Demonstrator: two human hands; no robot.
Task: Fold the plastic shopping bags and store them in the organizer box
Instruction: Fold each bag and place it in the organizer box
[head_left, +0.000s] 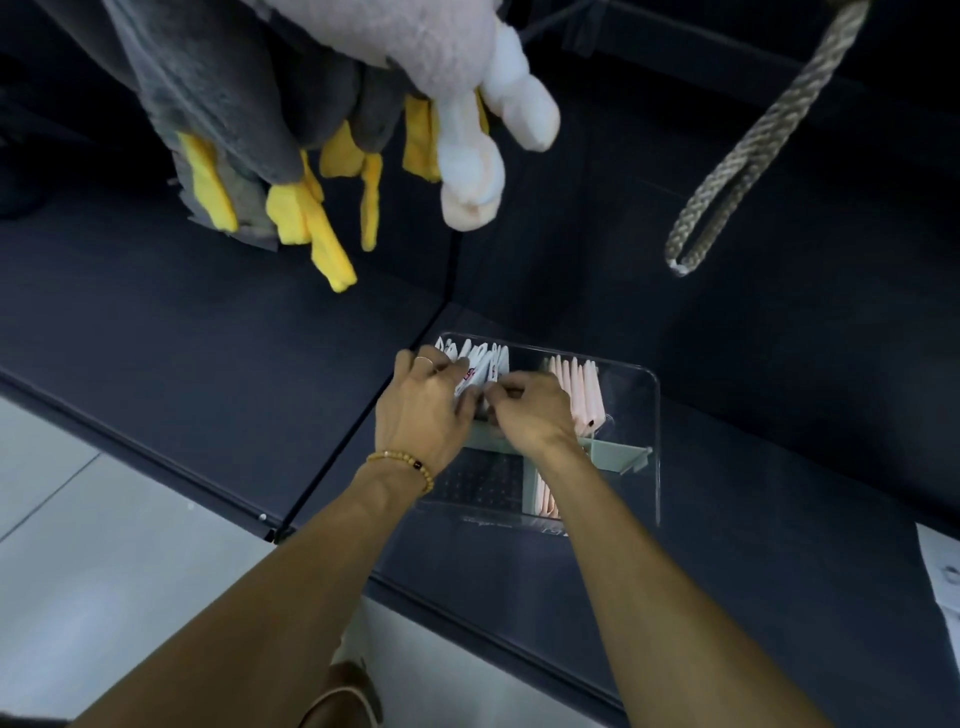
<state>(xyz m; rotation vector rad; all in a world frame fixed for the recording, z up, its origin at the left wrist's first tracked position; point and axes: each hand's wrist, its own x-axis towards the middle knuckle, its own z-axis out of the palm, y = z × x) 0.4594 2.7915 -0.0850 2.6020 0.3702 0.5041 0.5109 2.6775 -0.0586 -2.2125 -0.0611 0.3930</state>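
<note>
Reaching hands, left (426, 400) and right (530, 410), pinching white folded bags (480, 364), organizer box (644, 415)

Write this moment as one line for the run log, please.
stage: storing | left hand: pinches white folded bags | right hand: same bags | organizer box: pink folded bags right compartment

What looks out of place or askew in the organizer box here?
Nothing stands out. White folded bags and pink folded bags stand upright in separate compartments of the clear organizer box; both hands work among the white ones.
</note>
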